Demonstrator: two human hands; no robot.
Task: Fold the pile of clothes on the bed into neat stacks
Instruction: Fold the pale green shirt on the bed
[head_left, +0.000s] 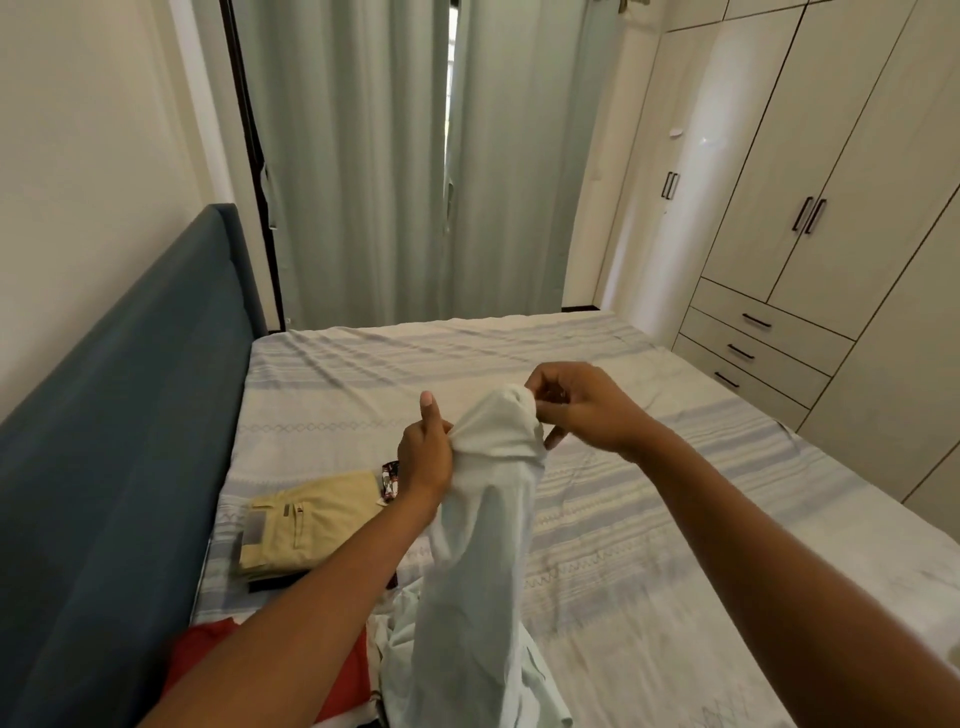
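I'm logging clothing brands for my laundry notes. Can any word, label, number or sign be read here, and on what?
No text can be read.
Grey patch on the folded khaki trousers: blurred, unreadable.
Patterned item beside the left hand: print too small to read.
Pale garment: no lettering shows.

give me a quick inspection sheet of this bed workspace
surface: striped bed sheet, lightly wrinkled
job's things: white garment held up above the sheet; folded khaki trousers on a dark folded item by the headboard; red garment unfolded at the near edge
clutter: small patterned item beside the trousers, kind unclear
grippers: left hand grips the garment's top, thumb up; right hand pinches its top too
cables: nothing seen
surroundings: blue headboard, drawn curtains, wardrobe with drawers
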